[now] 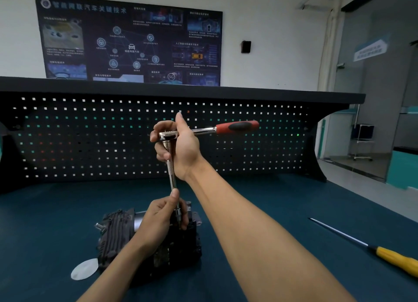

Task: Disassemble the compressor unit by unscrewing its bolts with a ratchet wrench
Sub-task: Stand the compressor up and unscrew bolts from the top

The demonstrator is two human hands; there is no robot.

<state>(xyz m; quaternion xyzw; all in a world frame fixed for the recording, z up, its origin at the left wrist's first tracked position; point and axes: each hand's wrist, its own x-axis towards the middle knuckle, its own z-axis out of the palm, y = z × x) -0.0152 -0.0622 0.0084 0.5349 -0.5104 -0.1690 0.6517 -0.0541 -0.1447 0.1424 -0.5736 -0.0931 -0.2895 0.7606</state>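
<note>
Both hands grip: the right hand (182,146) wraps the head of the ratchet wrench (226,128), and the left hand (161,217) pinches its extension bar (172,177) low, atop the compressor unit (116,230) at 6 o'clock. Holding the bar upright should stop it slipping off.

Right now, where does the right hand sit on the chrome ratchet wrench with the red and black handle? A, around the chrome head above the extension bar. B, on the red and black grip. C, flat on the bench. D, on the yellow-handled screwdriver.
A: the right hand wraps the head of the ratchet wrench, the red and black grip sticks out bare to the right, and the yellow-handled screwdriver lies untouched on the bench.
</note>
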